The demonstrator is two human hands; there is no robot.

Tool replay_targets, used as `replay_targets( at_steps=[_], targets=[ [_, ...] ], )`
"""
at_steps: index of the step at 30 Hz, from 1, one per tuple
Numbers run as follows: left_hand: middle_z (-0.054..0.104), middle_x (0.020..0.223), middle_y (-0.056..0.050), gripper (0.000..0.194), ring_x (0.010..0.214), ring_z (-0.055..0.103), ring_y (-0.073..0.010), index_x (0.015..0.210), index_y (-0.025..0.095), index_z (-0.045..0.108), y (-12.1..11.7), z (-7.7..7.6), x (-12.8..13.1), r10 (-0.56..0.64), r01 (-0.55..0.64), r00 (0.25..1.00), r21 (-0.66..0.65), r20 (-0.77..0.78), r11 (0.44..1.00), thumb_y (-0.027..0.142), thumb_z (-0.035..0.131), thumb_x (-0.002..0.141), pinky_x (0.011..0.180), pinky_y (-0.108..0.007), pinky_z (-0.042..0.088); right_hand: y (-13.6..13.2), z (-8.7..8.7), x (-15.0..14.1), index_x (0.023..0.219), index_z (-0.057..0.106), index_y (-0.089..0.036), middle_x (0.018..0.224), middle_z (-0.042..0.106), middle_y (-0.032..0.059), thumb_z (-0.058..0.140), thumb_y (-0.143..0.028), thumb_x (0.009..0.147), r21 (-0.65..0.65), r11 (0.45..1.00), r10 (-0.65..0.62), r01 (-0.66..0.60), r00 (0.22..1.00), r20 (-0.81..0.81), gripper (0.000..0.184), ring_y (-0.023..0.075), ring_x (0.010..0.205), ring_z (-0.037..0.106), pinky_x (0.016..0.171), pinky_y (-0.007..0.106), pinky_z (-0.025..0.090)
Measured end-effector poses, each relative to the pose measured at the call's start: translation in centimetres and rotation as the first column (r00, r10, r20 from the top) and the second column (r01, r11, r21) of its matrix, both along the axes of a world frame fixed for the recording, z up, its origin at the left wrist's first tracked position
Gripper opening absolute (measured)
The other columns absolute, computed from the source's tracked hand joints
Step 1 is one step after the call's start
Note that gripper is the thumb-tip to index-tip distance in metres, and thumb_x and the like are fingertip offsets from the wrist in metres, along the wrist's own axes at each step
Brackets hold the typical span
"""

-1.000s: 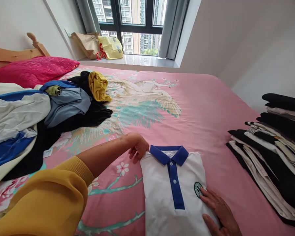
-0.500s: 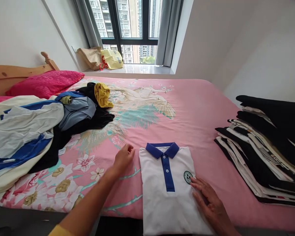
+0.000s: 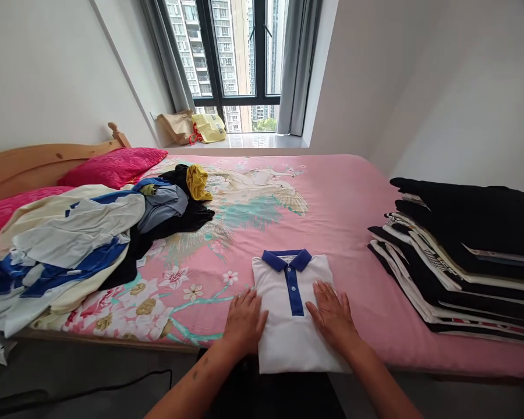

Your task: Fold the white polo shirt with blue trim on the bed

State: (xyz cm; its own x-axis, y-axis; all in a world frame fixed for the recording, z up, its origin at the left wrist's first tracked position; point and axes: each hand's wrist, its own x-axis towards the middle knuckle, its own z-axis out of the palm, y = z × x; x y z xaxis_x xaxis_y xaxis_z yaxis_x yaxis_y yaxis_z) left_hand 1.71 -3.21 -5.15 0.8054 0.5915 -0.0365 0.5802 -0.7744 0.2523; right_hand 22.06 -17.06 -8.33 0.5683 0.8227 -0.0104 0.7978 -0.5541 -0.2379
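Note:
A folded white polo shirt with a blue collar and blue button placket lies face up at the bed's near edge, its lower end reaching past the edge. My left hand rests at the shirt's left side, fingers stretched out and partly over the bedspread. On the shirt's right half my right hand lies flat with fingers spread, covering the round green chest badge. Neither hand grips the cloth.
A tall stack of folded clothes stands on the right of the pink bed. Loose unfolded clothes are heaped at left beside red pillows. Bags sit on the windowsill. A black cable runs below the bed edge.
My left hand has come down from beside the collar to the shirt's left side. My right hand has moved up and inward over the badge. The head view has shifted.

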Motion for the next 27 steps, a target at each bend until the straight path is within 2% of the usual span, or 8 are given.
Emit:
replay_targets(
  at_steps=[4, 7, 9, 12, 14, 19, 23, 27],
  targets=[
    [0.028, 0.152, -0.009, 0.056, 0.141, 0.019, -0.0240, 0.141, 0.016, 0.037, 3.3, 0.4, 3.2, 0.012, -0.012, 1.000, 0.014, 0.018, 1.000, 0.040, 0.030, 0.091, 0.114, -0.051, 0.014, 1.3, 1.0, -0.6, 0.143, 0.031, -0.016, 0.151, 0.025, 0.0078, 0.025, -0.045, 0.094, 0.006, 1.000, 0.016, -0.016, 1.000, 0.015, 0.058, 0.0221, 0.140, 0.020, 0.113, 0.052, 0.006],
    [0.028, 0.151, -0.014, 0.065, 0.140, 0.022, -0.0305, 0.142, 0.013, 0.033, 5.4, -0.3, 4.5, 0.195, -0.195, 0.980, 0.008, -0.044, 0.981, 0.049, 0.036, 0.087, 0.111, -0.059, 0.013, 1.4, 1.0, -0.5, 0.141, 0.035, -0.016, 0.150, 0.029, 0.0096, 0.032, -0.047, 0.091, -0.013, 0.999, -0.051, 0.050, 0.998, -0.027, 0.059, 0.0257, 0.138, 0.025, 0.111, 0.054, 0.014],
    [0.035, 0.147, -0.017, 0.061, 0.136, 0.029, -0.0312, 0.138, 0.012, 0.039, 6.1, -0.7, 4.8, 0.295, -0.295, 0.956, 0.051, 0.005, 0.954, 0.044, 0.040, 0.087, 0.110, -0.056, 0.020, 1.4, 1.2, 0.0, 0.135, 0.044, -0.016, 0.144, 0.039, 0.0117, 0.034, -0.043, 0.091, 0.043, 0.995, -0.084, 0.084, 0.996, -0.016, 0.053, 0.0267, 0.133, 0.034, 0.108, 0.054, 0.019],
    [0.045, 0.141, -0.014, 0.047, 0.133, 0.036, -0.0249, 0.130, 0.016, 0.050, 6.0, -1.1, 5.2, 0.177, -0.201, 0.970, 0.139, 0.168, 0.970, 0.027, 0.041, 0.086, 0.112, -0.044, 0.023, 2.1, 1.7, 0.8, 0.124, 0.054, -0.017, 0.135, 0.050, 0.0111, 0.030, -0.032, 0.092, 0.193, 0.980, -0.053, 0.044, 0.998, 0.041, 0.043, 0.0229, 0.128, 0.040, 0.109, 0.049, 0.020],
    [0.044, 0.142, -0.010, 0.046, 0.134, 0.034, -0.0231, 0.130, 0.020, 0.050, 5.8, -1.5, 5.7, 0.083, -0.109, 0.978, 0.132, 0.192, 0.985, 0.028, 0.041, 0.086, 0.114, -0.045, 0.016, 3.1, 1.7, 1.7, 0.126, 0.053, -0.020, 0.138, 0.047, 0.0080, 0.030, -0.031, 0.092, 0.213, 0.977, -0.013, 0.003, 0.999, 0.048, 0.042, 0.0209, 0.131, 0.035, 0.112, 0.048, 0.014],
    [0.029, 0.151, -0.008, 0.063, 0.140, 0.020, -0.0270, 0.144, 0.020, 0.031, 6.1, -2.5, 6.4, 0.189, -0.190, 0.978, -0.004, 0.090, 0.982, 0.046, 0.040, 0.087, 0.112, -0.058, 0.003, 4.5, -0.3, 5.0, 0.143, 0.032, -0.018, 0.151, 0.025, 0.0079, 0.033, -0.044, 0.091, 0.046, 0.978, -0.199, 0.205, 0.975, -0.101, 0.058, 0.0247, 0.140, 0.020, 0.112, 0.056, 0.006],
    [0.033, 0.149, -0.012, 0.061, 0.139, 0.024, -0.0263, 0.142, 0.015, 0.034, 5.3, -3.2, 4.5, 0.244, -0.237, 0.956, -0.059, 0.161, 0.970, 0.039, 0.042, 0.086, 0.113, -0.054, 0.009, 1.0, -2.4, 6.2, 0.140, 0.034, -0.008, 0.146, 0.036, 0.0145, 0.034, -0.044, 0.090, 0.196, 0.959, -0.178, 0.206, 0.972, -0.152, 0.062, 0.0249, 0.136, 0.028, 0.113, 0.046, 0.020],
    [0.048, 0.138, -0.012, 0.052, 0.131, 0.038, -0.0265, 0.130, 0.016, 0.051, 1.2, -4.1, -0.3, 0.191, -0.167, 0.926, -0.098, 0.327, 0.981, 0.039, 0.048, 0.083, 0.111, -0.047, 0.024, -5.7, -4.1, 4.1, 0.128, 0.049, -0.007, 0.130, 0.051, 0.0172, 0.041, -0.045, 0.087, 0.439, 0.882, -0.136, 0.170, 0.985, -0.107, 0.056, 0.0259, 0.124, 0.043, 0.106, 0.042, 0.033]
  ],
)
